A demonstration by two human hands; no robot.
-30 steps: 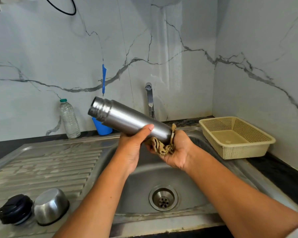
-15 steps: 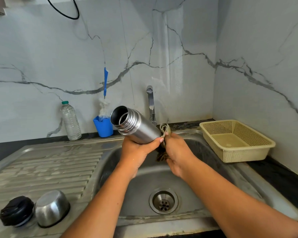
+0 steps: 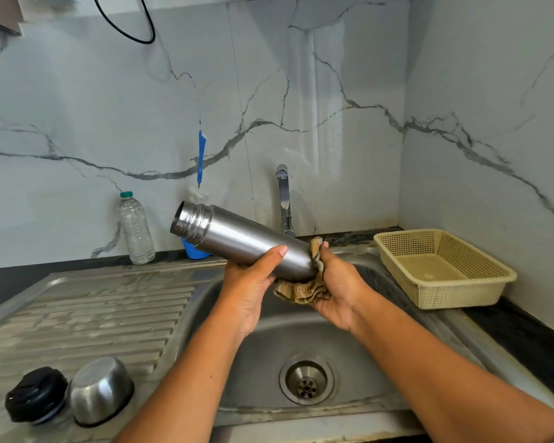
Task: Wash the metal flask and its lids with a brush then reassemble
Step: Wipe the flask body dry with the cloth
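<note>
Marble-walled sink (image 3: 263, 356): left hand (image 3: 251, 292) grips flask (image 3: 243, 239) mid-body, mouth tilted up-left. Right hand (image 3: 339, 292) clutches cloth (image 3: 301, 290) round base. Best: rotate flask against cloth, over sink.

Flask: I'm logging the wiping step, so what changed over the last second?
The flask swung its mouth toward the camera, then back to point up-left. The left hand kept gripping its body and the right hand kept the cloth at its base. The black lid and steel lid stayed on the drainboard.
</note>
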